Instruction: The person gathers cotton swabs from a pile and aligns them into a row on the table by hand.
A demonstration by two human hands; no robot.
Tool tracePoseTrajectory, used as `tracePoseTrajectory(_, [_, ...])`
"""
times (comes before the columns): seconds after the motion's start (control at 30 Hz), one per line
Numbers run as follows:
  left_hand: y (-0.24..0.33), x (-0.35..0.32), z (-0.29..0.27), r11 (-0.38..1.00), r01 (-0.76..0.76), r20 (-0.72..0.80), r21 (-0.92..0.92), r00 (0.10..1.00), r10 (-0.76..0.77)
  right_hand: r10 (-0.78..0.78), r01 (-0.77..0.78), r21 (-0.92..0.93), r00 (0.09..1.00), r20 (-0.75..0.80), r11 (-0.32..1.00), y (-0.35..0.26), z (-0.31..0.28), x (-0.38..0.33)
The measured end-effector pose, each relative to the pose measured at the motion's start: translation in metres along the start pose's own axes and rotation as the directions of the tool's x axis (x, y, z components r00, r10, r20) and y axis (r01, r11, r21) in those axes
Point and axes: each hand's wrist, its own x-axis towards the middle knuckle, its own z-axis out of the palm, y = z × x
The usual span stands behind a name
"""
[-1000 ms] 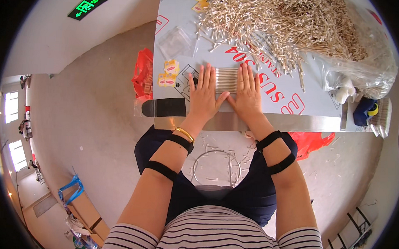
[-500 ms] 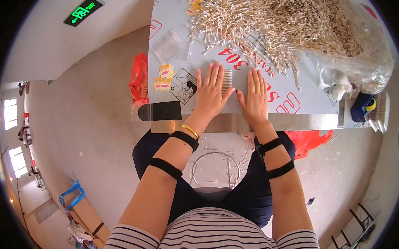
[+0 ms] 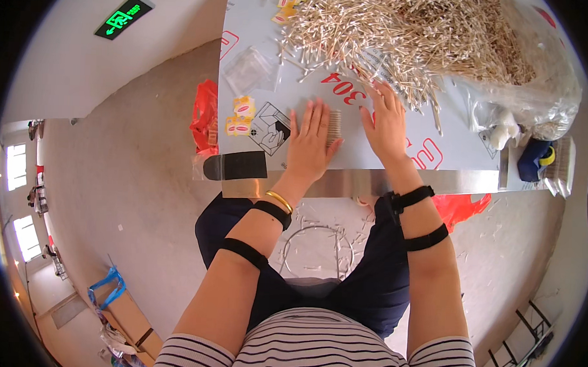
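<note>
Two bare hands are working flat on a pale counter (image 3: 398, 168) beside a heap of thin sticks.

The left hand (image 3: 311, 145) is lying palm down, its fingers (image 3: 309, 119) spread and released, touching a small neat row of sticks (image 3: 335, 125) at its right edge. The right hand (image 3: 385, 122) is resting open too (grasping nothing), its fingertips reaching the edge of the big loose pile of sticks (image 3: 416, 32) at the far side of the counter. Small yellow packets (image 3: 239, 115) are lying near the counter's left edge, and a clear plastic bag (image 3: 524, 94) is sitting at the right.
</note>
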Motion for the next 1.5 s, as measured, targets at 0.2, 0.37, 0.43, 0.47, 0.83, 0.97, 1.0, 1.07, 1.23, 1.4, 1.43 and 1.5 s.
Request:
tracePoseTrajectory(0.2, [0.0, 0.0, 0.0, 0.996, 0.013, 0.003, -0.092, 1.0, -0.012, -0.101, 0.095, 0.086, 0.992, 0.072, 0.992, -0.017, 0.036, 0.061])
tracePoseTrajectory(0.37, [-0.017, 0.015, -0.005, 0.954, 0.038, -0.206, -0.297, 0.973, -0.103, -0.084, 0.093, -0.078, 0.99, 0.109, 0.993, -0.017, 0.056, 0.093])
tracePoseTrajectory(0.43, [-0.034, 0.033, -0.008, 0.948, 0.072, -0.276, -0.309, 0.947, -0.162, -0.053, 0.068, -0.125, 0.991, 0.123, 0.99, -0.014, 0.061, 0.095])
tracePoseTrajectory(0.47, [-0.044, 0.045, -0.012, 0.939, 0.101, -0.3, -0.33, 0.931, -0.206, -0.056, 0.072, -0.123, 0.99, 0.127, 0.99, -0.015, 0.062, 0.093])
tracePoseTrajectory(0.83, [-0.082, 0.091, -0.012, 0.955, 0.132, -0.15, -0.266, 0.973, -0.176, -0.082, 0.11, -0.087, 0.957, 0.277, 0.99, -0.026, 0.034, 0.038])
tracePoseTrajectory(0.97, [-0.069, 0.08, -0.016, 0.958, 0.052, -0.081, -0.282, 0.994, -0.078, -0.111, 0.112, 0.012, 0.96, 0.257, 0.994, -0.03, 0.033, 0.035])
tracePoseTrajectory(1.0, [-0.067, 0.076, -0.016, 0.953, 0.047, -0.057, -0.299, 0.996, -0.067, -0.055, 0.044, 0.053, 0.974, 0.221, 0.998, -0.029, 0.031, 0.036])
tracePoseTrajectory(1.07, [-0.068, 0.07, -0.017, 0.935, 0.026, -0.095, -0.353, 0.993, -0.064, -0.04, 0.025, 0.131, 0.993, 0.113, 0.991, -0.015, 0.025, 0.039])
tracePoseTrajectory(1.23, [-0.071, 0.061, -0.015, 0.922, 0.003, -0.264, -0.387, 0.958, -0.114, 0.128, -0.125, -0.063, 0.991, 0.04, 0.99, 0.027, 0.008, 0.038])
tracePoseTrajectory(1.4, [-0.071, 0.054, -0.012, 0.968, 0.0, -0.299, -0.251, 0.951, -0.077, 0.161, -0.145, -0.122, 0.978, 0.132, 0.982, 0.023, 0.014, 0.053])
tracePoseTrajectory(1.43, [-0.071, 0.055, -0.012, 0.967, 0.0, -0.302, -0.256, 0.95, -0.08, 0.159, -0.142, -0.127, 0.978, 0.133, 0.982, 0.026, 0.014, 0.057])
tracePoseTrajectory(1.5, [-0.071, 0.057, -0.011, 0.979, -0.016, -0.302, -0.202, 0.952, -0.047, 0.075, -0.045, -0.193, 0.986, 0.151, 0.98, 0.031, 0.015, 0.062])
